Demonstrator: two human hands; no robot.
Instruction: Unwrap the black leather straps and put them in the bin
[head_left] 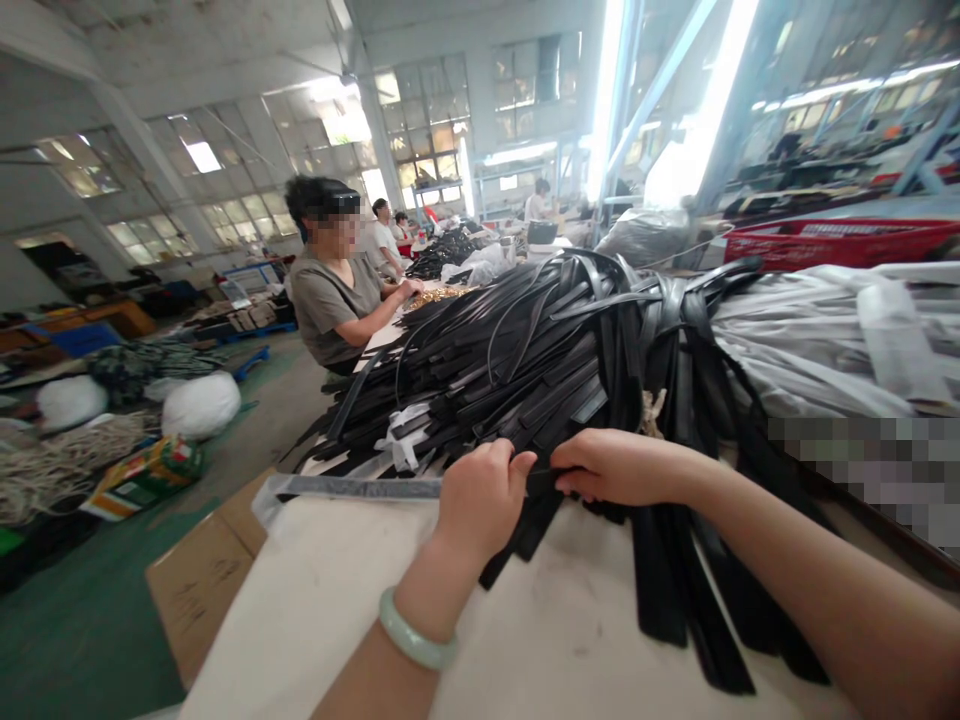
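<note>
Left hand (484, 495) and right hand (619, 465) both closed, pinching one black strap (541, 482) between them. Strap at near edge of strap pile (525, 350) on table (375, 600). Bracelet (415, 632) on left wrist.

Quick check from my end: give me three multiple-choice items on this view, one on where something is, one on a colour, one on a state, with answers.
1. Where does the pile of straps lie?
A. on the floor
B. on the table
C. in the red crate

2. What colour is the bracelet on the left hand?
A. pale green
B. red
C. black

3. What are both hands doing?
A. resting flat
B. pinching one black strap
C. holding scissors

B: the pile rests on the white tabletop.
A: pale green band at the wrist.
B: the left hand and right hand pinch it between them.
</note>
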